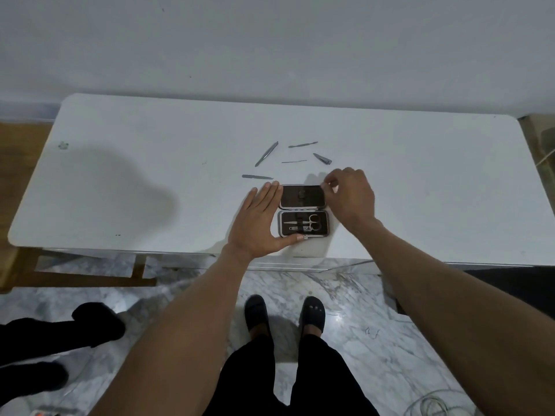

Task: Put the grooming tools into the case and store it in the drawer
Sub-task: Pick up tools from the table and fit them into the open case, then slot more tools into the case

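Note:
A small dark case (302, 210) lies open on the white table (150, 175) near its front edge, lid toward the wall. Scissors (312, 221) and a nail clipper (301, 228) sit strapped in its lower half. My left hand (259, 220) rests flat against the case's left side, thumb along its front edge. My right hand (350, 196) pinches the lid's far right corner. Loose metal tools lie behind the case: tweezers (266, 154), a nail file (257, 176), a thin pusher (302, 144), a thin pick (293, 161) and a small clipper (322, 158).
The table stands against a pale wall. A drawer front (288, 264) shows under the table's front edge, just below the case. My feet in dark shoes (285, 316) stand on the marble floor. Another person's dark legs (60, 340) are at the lower left. Cables (432, 403) lie at the lower right.

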A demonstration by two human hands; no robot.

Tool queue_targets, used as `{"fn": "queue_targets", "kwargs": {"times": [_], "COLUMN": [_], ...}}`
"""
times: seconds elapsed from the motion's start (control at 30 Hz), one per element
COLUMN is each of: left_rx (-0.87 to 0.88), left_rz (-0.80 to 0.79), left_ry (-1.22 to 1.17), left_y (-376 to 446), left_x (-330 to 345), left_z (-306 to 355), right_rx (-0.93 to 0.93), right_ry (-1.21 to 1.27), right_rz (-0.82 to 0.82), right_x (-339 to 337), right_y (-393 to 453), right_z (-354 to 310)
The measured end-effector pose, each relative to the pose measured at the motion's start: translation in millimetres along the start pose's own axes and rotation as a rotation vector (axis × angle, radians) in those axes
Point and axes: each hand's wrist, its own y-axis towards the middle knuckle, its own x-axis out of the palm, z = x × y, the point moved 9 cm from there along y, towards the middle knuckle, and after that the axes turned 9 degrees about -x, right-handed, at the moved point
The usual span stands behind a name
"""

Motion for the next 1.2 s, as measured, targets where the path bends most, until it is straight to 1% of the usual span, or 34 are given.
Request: {"fn": "queue_targets", "kwargs": {"times": [0.07,0.13,0.3,0.4,0.73,0.93,1.07,1.2], "left_rx": [0.007,0.013,0.005,-0.002,-0.009,0.001,-0.001,-0.005], "left_rz": [0.021,0.042,0.007,-0.004,-0.016,0.016,0.01,0.003], "left_ry": [-0.008,-0.012,0.028,0.052,0.05,0.014,0.0,0.0], "left_y": [0,1,3,3,4,3,3,2], "left_x": [-1,-2,1,3,0,-4,-3,-3], "left_z": [0,1,-1,-2,0,1,0,0], "right_rx": [0.133,0.22,0.26,0.27,0.285,0.253,0.172,0.139], "right_ry": [0.061,0.109,0.133,0.166,0.15,0.218,0.242,0.295], "right_rz": [0.05,0.067,0.046,0.03,0.019,0.049,0.067,0.095], "right_x": [0,3,13,19,19,7,-4,-17], "right_y": [16,29,52,56,52,36,24,9], "right_z": [20,35,47,46,43,40,28,16]}}
